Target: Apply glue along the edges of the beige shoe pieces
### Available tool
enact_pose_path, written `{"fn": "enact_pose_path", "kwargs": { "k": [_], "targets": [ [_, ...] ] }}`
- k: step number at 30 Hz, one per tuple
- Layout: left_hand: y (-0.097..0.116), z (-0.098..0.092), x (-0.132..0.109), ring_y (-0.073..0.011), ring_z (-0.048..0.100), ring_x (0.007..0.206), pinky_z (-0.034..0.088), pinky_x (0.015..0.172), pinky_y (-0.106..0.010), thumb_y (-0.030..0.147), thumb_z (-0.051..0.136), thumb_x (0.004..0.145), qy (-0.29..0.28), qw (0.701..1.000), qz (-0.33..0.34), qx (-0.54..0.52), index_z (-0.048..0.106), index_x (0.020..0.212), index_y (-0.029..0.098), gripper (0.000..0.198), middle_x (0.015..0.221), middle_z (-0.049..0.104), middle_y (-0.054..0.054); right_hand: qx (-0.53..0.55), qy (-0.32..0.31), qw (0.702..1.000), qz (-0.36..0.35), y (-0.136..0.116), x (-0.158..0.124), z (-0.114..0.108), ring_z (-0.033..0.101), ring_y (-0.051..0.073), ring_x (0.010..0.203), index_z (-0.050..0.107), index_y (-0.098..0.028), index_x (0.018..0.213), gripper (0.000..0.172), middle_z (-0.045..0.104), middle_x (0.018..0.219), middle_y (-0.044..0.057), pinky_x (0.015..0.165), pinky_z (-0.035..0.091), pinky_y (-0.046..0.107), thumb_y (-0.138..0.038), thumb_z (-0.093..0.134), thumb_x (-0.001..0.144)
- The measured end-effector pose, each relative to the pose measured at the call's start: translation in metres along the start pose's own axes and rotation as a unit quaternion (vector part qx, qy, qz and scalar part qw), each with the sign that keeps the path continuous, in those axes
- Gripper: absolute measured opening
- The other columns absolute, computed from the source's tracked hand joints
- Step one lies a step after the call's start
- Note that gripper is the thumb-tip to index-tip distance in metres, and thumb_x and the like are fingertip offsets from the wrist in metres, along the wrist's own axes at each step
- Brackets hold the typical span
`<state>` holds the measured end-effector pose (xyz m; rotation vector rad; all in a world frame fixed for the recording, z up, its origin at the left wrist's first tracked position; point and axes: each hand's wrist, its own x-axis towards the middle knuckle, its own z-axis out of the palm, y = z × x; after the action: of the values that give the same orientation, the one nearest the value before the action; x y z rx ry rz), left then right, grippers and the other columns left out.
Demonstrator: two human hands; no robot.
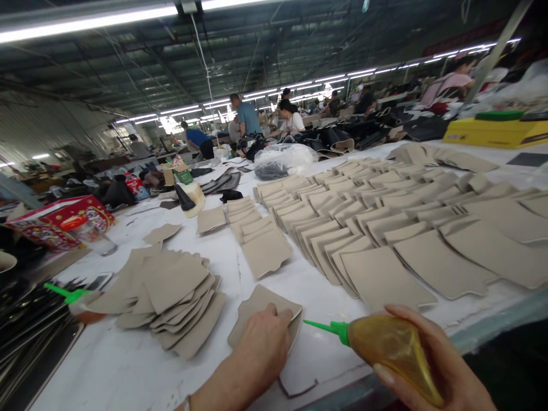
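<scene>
My right hand (436, 359) is wrapped round a squeeze bottle (385, 348) of amber liquid, probably glue. Its thin green nozzle points left, a short way from a flat beige cut piece (257, 302) on the table. Fingers curled, my left hand (265, 339) grips that piece near its right edge. Partly under my left wrist's right side lies another pale piece with a dark edge (299, 391). To the left, a loose pile of beige pieces (180, 297) is fanned out. Rows of overlapping beige pieces (368, 222) cover the table's right side.
A second green-nozzled bottle (83, 302) lies beside the pile. Farther back on the white table (128, 365) are a clear jar (96, 237), a red patterned box (55, 222), a plastic-wrapped bundle (285, 160) and a yellow box (492, 132). Several people work at the back.
</scene>
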<state>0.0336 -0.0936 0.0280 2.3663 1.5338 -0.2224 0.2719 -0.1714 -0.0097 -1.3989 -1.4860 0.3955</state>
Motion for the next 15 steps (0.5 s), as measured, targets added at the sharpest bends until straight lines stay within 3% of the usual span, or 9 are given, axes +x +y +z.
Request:
{"fn": "enact_pose_path", "kwargs": {
  "k": [4, 15],
  "targets": [
    [-0.006, 0.012, 0.006, -0.0214, 0.063, 0.087, 0.048, 0.082, -0.032, 0.014, 0.035, 0.088, 0.032, 0.997, 0.028, -0.06, 0.053, 0.132, 0.024, 0.048, 0.102, 0.063, -0.008, -0.052, -0.017, 0.997, -0.055, 0.004, 0.008, 0.002, 0.064, 0.023, 0.097, 0.048, -0.028, 0.126, 0.047, 0.058, 0.117, 0.005, 0.08, 0.054, 0.021, -0.043, 0.066, 0.086],
    [-0.016, 0.017, 0.009, -0.0201, 0.062, 0.083, 0.048, 0.078, -0.03, 0.014, 0.034, 0.088, 0.051, 0.99, 0.063, -0.113, 0.055, 0.129, 0.026, 0.048, 0.097, 0.063, -0.005, -0.06, -0.072, 0.994, -0.057, -0.006, 0.025, 0.015, 0.059, 0.021, 0.103, 0.047, -0.029, 0.125, 0.042, 0.054, 0.12, 0.002, 0.086, 0.049, 0.022, -0.04, 0.064, 0.088]
  ]
}}
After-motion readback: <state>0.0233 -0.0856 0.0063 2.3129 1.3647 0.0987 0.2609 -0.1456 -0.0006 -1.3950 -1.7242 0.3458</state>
